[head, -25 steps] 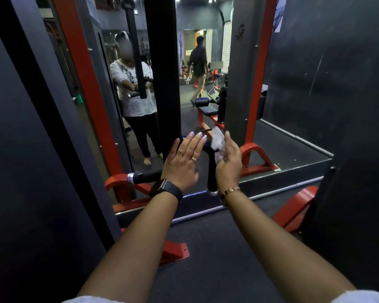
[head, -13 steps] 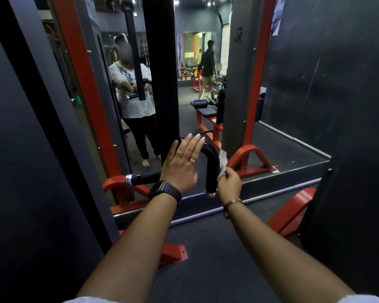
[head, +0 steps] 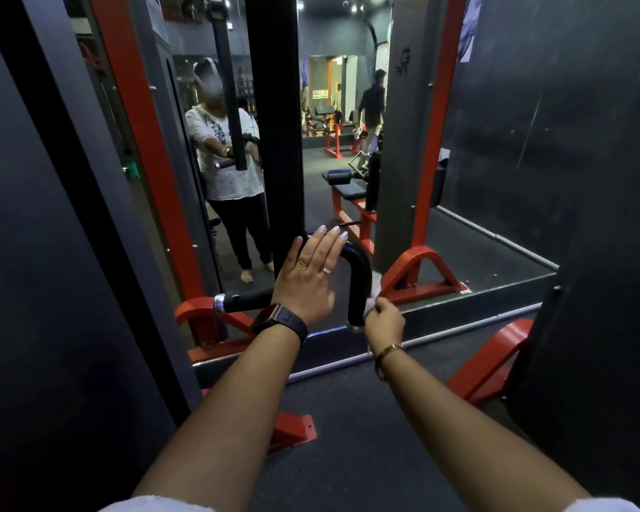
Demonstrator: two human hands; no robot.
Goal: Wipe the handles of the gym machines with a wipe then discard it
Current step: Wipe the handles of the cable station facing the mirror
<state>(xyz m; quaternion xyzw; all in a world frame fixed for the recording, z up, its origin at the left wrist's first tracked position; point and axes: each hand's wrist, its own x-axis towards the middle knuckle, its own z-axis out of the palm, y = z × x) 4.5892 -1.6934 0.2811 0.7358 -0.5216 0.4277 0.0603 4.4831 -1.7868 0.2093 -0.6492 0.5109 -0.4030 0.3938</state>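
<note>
A black curved handle (head: 360,282) hangs in front of me, with a second black grip (head: 244,300) sticking out to the left. My left hand (head: 307,279) lies flat with straight fingers against the bar's upper bend. My right hand (head: 383,323) grips a white wipe (head: 374,290) and presses it against the lower end of the downward grip. Most of the wipe is hidden in my fist.
A mirror (head: 329,142) ahead reflects me, a walking person (head: 372,109) and red benches. Red frame uprights (head: 145,142) and red base feet (head: 422,271) flank the handle. Dark panels stand close on both sides. A red floor bracket (head: 292,434) sits below my left arm.
My right hand has slid with the wipe from the top bend down to the bottom end of the grip. My left hand has stayed flat on the bar.
</note>
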